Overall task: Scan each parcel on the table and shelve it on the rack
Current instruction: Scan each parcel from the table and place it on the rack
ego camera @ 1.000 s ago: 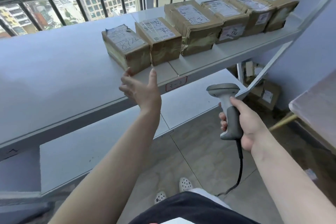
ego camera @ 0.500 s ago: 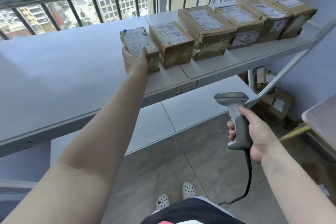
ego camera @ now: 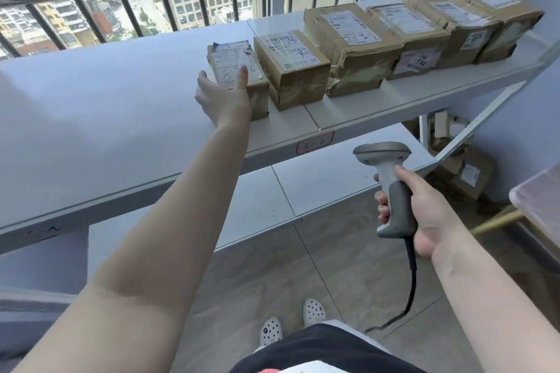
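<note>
the leftmost parcel (ego camera: 239,76), a small brown box with a white label and handwritten digits on top, sits on the upper shelf (ego camera: 91,106) of the rack, at the end of a row. the left hand (ego camera: 222,97) rests against its near left corner, palm to the side wall and thumb lying up over the label; the fingers are loosely spread rather than clamped, so it reads as a nudge or a release, not a lift. whether the fingertips on the far side touch the box i cannot tell, as the hand hides them.

to its right, touching or just beside it, stands a second parcel (ego camera: 292,66), then a larger taped parcel (ego camera: 353,45), and three more boxes (ego camera: 448,27) run on to the shelf's right end, blurred at the edge of the view. six parcels on that shelf, then, each label up; the left stretch of it is bare.

the right hand (ego camera: 424,215) is closed around the grip of the barcode scanner (ego camera: 391,182), held low and away from the shelf, its cable hanging to the floor.

the lower shelf (ego camera: 318,188) holds nothing visible. a few cardboard boxes (ego camera: 466,172) lie on the floor beyond the rack's right leg. only a corner of the table (ego camera: 536,200) shows at far right, so how many parcels wait there is unclear; the shelving of this one looks all but finished.
</note>
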`<state>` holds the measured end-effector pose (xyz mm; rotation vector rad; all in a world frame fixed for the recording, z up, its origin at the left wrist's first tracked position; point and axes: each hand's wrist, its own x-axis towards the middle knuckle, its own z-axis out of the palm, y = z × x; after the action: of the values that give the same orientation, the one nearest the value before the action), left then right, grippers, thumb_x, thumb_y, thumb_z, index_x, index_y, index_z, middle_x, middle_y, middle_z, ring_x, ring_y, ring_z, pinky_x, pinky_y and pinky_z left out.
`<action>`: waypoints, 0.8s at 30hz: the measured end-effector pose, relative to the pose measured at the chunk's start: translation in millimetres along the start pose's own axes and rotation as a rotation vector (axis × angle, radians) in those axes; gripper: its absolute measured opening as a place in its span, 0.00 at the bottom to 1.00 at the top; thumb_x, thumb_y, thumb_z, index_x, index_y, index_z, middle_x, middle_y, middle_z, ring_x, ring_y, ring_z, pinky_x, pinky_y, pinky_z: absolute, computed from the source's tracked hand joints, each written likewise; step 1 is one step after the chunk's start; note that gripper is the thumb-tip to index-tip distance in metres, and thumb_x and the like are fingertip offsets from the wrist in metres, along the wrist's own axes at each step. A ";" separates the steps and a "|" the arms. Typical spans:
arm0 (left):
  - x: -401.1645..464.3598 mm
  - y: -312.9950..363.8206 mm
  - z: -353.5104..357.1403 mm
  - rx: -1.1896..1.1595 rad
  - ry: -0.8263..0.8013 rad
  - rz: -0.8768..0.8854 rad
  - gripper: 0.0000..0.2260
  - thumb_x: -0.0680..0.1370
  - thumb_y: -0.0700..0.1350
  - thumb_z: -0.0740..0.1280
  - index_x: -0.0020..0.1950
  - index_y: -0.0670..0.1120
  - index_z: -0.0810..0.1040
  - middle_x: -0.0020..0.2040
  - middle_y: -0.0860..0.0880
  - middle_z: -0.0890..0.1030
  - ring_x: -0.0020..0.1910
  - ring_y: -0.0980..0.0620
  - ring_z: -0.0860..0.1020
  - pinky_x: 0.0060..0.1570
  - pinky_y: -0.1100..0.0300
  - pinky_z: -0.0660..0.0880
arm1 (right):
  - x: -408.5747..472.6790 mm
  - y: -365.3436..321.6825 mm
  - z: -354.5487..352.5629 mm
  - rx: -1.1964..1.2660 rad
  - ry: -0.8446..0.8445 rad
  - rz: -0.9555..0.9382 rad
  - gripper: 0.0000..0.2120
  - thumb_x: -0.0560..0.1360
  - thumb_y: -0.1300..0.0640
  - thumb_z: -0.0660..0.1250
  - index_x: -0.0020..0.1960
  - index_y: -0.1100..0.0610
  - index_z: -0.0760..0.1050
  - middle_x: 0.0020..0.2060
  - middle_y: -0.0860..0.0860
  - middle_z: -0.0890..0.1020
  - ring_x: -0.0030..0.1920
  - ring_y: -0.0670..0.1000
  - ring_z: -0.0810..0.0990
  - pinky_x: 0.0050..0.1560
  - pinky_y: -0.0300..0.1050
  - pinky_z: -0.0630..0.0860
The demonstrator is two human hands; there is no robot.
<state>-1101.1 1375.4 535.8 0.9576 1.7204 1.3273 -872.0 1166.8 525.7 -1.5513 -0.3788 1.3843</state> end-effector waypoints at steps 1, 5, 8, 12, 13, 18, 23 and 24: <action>-11.2 2.0 -1.6 -0.006 0.047 0.078 0.35 0.77 0.58 0.69 0.79 0.47 0.59 0.77 0.44 0.59 0.75 0.44 0.63 0.73 0.49 0.64 | -0.2 0.4 -1.9 0.000 0.008 -0.002 0.18 0.79 0.43 0.61 0.56 0.57 0.77 0.30 0.51 0.75 0.28 0.48 0.70 0.32 0.42 0.71; -80.6 5.2 5.8 -0.125 0.101 0.496 0.25 0.78 0.52 0.70 0.71 0.45 0.68 0.71 0.44 0.66 0.72 0.48 0.63 0.70 0.67 0.58 | -5.3 2.6 -14.5 0.033 0.054 -0.014 0.18 0.79 0.43 0.62 0.55 0.57 0.77 0.30 0.52 0.75 0.28 0.49 0.70 0.33 0.43 0.69; -133.2 -12.0 33.5 -0.141 -0.146 0.561 0.17 0.79 0.48 0.69 0.65 0.44 0.73 0.61 0.46 0.72 0.62 0.51 0.71 0.65 0.59 0.68 | -14.7 3.6 -33.2 0.064 0.100 -0.003 0.17 0.79 0.43 0.62 0.54 0.57 0.77 0.30 0.51 0.75 0.27 0.49 0.69 0.34 0.43 0.68; -192.3 -42.4 75.8 -0.069 -0.615 0.155 0.15 0.80 0.48 0.68 0.65 0.46 0.74 0.60 0.48 0.77 0.59 0.53 0.75 0.56 0.59 0.72 | -29.3 4.6 -76.4 0.122 0.183 0.010 0.17 0.79 0.43 0.62 0.53 0.57 0.76 0.30 0.51 0.75 0.27 0.49 0.69 0.34 0.43 0.68; -205.3 -49.0 85.9 -0.036 -0.693 0.051 0.16 0.80 0.49 0.68 0.66 0.46 0.74 0.60 0.48 0.78 0.58 0.54 0.75 0.53 0.61 0.71 | -33.2 5.1 -90.5 0.143 0.208 0.006 0.17 0.79 0.43 0.62 0.53 0.57 0.76 0.30 0.51 0.75 0.27 0.49 0.69 0.35 0.43 0.68; -271.6 -69.9 146.5 0.143 -0.923 -0.174 0.17 0.79 0.54 0.67 0.64 0.47 0.75 0.54 0.52 0.77 0.49 0.54 0.75 0.46 0.61 0.71 | -57.9 10.2 -176.9 0.246 0.339 -0.008 0.18 0.79 0.42 0.61 0.51 0.57 0.78 0.30 0.51 0.74 0.28 0.49 0.69 0.33 0.42 0.68; -361.6 -87.2 218.1 0.253 -1.059 -0.217 0.19 0.79 0.56 0.67 0.64 0.46 0.76 0.61 0.46 0.79 0.61 0.48 0.77 0.61 0.54 0.73 | -96.8 19.5 -292.0 0.336 0.483 -0.045 0.16 0.80 0.44 0.61 0.51 0.57 0.78 0.29 0.51 0.75 0.28 0.50 0.69 0.34 0.43 0.68; -382.5 -90.4 232.4 0.269 -1.084 -0.236 0.19 0.79 0.56 0.67 0.65 0.46 0.76 0.62 0.47 0.79 0.62 0.48 0.76 0.64 0.52 0.73 | -105.9 21.3 -316.8 0.350 0.517 -0.052 0.16 0.80 0.45 0.61 0.51 0.57 0.78 0.29 0.52 0.75 0.28 0.50 0.69 0.34 0.43 0.68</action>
<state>-736.1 1115.1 449.1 1.2468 1.0843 0.2638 -631.9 933.6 527.0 -1.5204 0.1342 0.9024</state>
